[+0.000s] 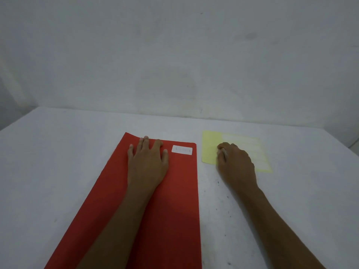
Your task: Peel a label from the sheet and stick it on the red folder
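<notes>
Near the tabletop's far edge, your right hand (236, 162) has its fingers curled on the label sheet (210, 147), pinch unclear; the red folder (174, 191) lies just left, under your flat, spread left hand (147, 164).

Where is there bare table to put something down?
Free: the wide stretch left of the red folder, the strip behind folder and label sheet, and the table right of the right hand. Crowded: the narrow gap between folder and sheet.
</notes>
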